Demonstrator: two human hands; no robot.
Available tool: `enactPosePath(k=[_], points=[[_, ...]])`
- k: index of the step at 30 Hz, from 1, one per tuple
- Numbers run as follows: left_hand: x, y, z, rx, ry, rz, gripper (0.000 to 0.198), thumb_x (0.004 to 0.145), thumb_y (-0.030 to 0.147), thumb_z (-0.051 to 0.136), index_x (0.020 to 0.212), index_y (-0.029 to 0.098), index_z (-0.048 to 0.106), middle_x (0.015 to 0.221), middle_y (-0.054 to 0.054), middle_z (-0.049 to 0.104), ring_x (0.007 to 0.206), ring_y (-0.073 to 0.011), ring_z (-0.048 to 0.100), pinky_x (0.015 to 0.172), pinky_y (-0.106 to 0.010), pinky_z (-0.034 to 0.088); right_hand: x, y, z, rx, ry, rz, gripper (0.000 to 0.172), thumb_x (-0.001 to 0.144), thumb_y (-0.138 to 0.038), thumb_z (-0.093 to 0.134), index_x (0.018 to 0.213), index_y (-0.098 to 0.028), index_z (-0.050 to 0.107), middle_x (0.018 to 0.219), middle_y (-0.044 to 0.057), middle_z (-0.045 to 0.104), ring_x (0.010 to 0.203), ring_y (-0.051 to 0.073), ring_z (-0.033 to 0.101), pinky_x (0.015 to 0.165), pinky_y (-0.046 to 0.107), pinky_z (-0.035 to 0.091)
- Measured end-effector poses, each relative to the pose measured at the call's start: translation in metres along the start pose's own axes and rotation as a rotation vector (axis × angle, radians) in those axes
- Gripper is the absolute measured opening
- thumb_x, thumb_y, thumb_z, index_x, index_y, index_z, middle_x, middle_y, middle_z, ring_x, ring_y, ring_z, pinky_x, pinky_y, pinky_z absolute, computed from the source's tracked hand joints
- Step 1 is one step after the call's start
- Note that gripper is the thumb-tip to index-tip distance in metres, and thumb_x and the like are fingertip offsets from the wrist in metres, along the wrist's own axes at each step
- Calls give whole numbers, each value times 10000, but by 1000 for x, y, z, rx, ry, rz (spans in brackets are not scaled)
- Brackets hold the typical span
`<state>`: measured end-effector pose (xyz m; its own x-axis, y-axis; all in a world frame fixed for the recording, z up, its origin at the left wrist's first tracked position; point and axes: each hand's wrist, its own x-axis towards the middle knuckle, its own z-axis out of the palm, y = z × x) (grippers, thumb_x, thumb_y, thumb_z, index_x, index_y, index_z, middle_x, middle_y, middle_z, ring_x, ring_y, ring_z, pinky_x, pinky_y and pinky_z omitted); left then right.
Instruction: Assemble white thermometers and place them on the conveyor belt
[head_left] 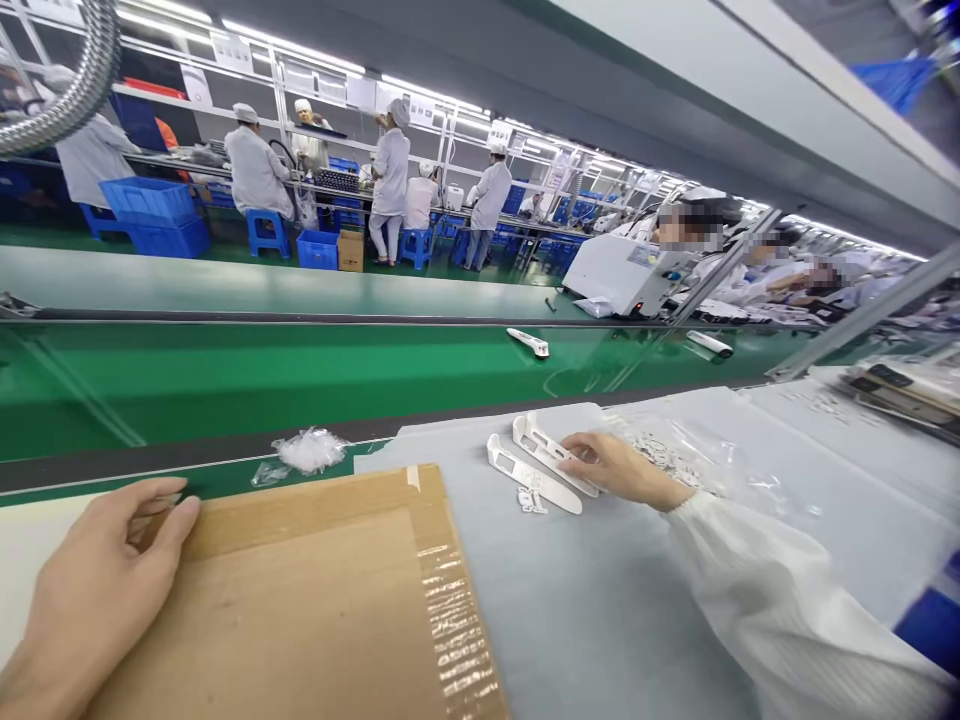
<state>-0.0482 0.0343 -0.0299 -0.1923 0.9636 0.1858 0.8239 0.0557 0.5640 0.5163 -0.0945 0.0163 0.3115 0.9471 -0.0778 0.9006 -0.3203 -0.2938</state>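
My right hand (615, 468) is closed on the near end of a long white plastic shell (541, 442), which has a cut-out window and lies on the grey table covering. Beside it, a second white shell (534, 476) of similar shape lies flat. Small white plastic pieces (531, 501) sit just below that one. My left hand (112, 575) rests at the far left corner of a brown cardboard box (300, 610). Its fingers are loosely curved, with a gap between thumb and forefinger.
A clear bag of small parts (675, 450) lies beyond my right wrist. Crumpled clear plastic (309, 450) sits behind the box. On the green conveyor belt (375, 375) are a white handheld casing (529, 343) and another (709, 345). Several people in white work beyond.
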Motion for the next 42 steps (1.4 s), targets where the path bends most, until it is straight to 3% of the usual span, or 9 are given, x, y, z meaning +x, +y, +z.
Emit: enactPosePath(k=[4, 10, 14, 19, 22, 29, 32, 35, 42], points=[[-6, 28, -16, -23, -88, -35, 494, 819, 543, 474, 1118, 200, 666, 1160, -115, 721, 1024, -339, 695, 1029, -519, 529, 0, -4, -1, -33, 85, 81, 310, 905, -426, 578, 1013, -187, 743, 1039, 113, 786, 890, 258, 736, 778, 341, 531], [-5, 31, -14, -113, -103, -2, 474, 821, 446, 478, 1134, 138, 656, 1185, -155, 702, 1062, -326, 689, 1047, -487, 523, -22, -37, -2, -127, 217, 55, 281, 932, -367, 544, 1084, -196, 708, 1116, 135, 758, 1000, 298, 706, 818, 385, 493], [-5, 28, -11, -127, -67, 30, 444, 816, 438, 479, 1105, 150, 657, 1159, -154, 706, 1062, -336, 689, 1031, -498, 532, -49, -72, 21, -111, 143, -51, 251, 958, -458, 553, 905, -253, 688, 855, 54, 762, 780, 247, 712, 703, 357, 484], [-4, 28, -12, -108, -79, 16, 466, 832, 468, 459, 1116, 154, 655, 1177, -156, 705, 1064, -343, 688, 1021, -498, 530, -61, -95, 53, -34, 211, -118, 141, 926, -341, 589, 1012, -274, 678, 803, 43, 732, 744, 261, 702, 670, 376, 496], [-3, 27, -11, -106, -83, 4, 462, 829, 467, 454, 1108, 157, 653, 1176, -157, 704, 1064, -342, 691, 1023, -496, 529, -55, -85, 46, 3, 255, -138, 154, 914, -334, 580, 964, -254, 701, 825, 53, 741, 752, 251, 700, 691, 361, 518], [-3, 27, -12, -102, -91, 3, 470, 828, 464, 459, 1117, 155, 663, 1204, -154, 700, 1103, -347, 675, 1051, -498, 514, -9, -32, -8, -48, 413, 2, 323, 942, -300, 457, 1003, -170, 747, 1044, 171, 778, 974, 315, 718, 923, 453, 508], [-2, 26, -11, -93, -111, -8, 486, 834, 466, 466, 1146, 151, 662, 1209, -151, 698, 1085, -343, 680, 1047, -501, 516, 0, -18, -6, -30, 340, -39, 251, 906, -270, 517, 944, -200, 754, 1064, 129, 794, 1032, 299, 721, 954, 423, 512], [-3, 25, -10, -108, -94, 16, 482, 828, 466, 486, 1149, 153, 663, 1191, -144, 700, 1057, -328, 685, 1029, -491, 528, -3, -11, 4, 11, 234, -87, 190, 884, -273, 573, 904, -248, 760, 999, 53, 817, 968, 260, 744, 890, 365, 545], [-4, 22, -7, -132, -61, 29, 468, 811, 465, 481, 1111, 158, 667, 1148, -144, 700, 1029, -325, 686, 1020, -493, 535, -1, 0, 4, 113, 221, -19, 244, 819, -246, 631, 1017, -223, 772, 1161, 77, 802, 1018, 259, 764, 943, 372, 573]])
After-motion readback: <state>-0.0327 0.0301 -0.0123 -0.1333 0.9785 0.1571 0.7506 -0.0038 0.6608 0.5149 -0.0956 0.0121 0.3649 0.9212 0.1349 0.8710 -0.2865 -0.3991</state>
